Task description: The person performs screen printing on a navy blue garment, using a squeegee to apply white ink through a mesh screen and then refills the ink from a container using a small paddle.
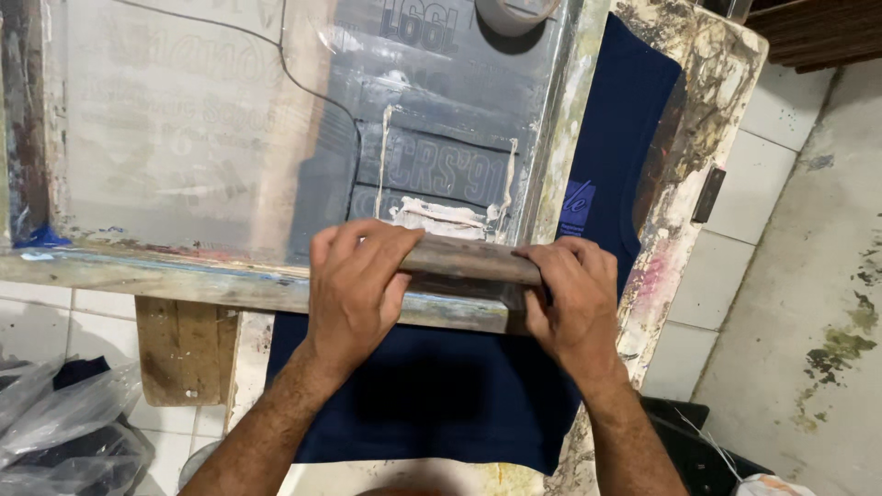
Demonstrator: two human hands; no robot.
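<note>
At the near edge of a screen-printing frame, both hands grip one wooden squeegee that lies crosswise over the frame's lower rail. Left hand is wrapped over the squeegee's left end, fingers curled over the top toward the mesh, thumb side hidden underneath. Right hand is clamped on the right end, fingers folded around the handle, knuckles up. Both hands closed tight on the handle, bare stretch of worn brown wood showing between them. Squeegee blade edge itself is hidden behind the handle, so can't tell if it touches the mesh. Just beyond the squeegee, a smear of thick white ink sits on the screen mesh, with thin white streaks running up from it. Mesh is translucent grey with mirrored lettering areas, part of it darker where the fabric shows through. Under the frame lies a dark navy shirt, spread flat on a paint-stained printing board; shirt hangs past the frame toward the person, and its neck area with a small blue label shows to the right of the frame. A roll of tape rests on the far part of the screen, partly cut off at the top. Wooden support block sits under the frame at left. Crumpled clear plastic bags lie at lower left over a white tiled surface. Stained concrete floor at right.
</note>
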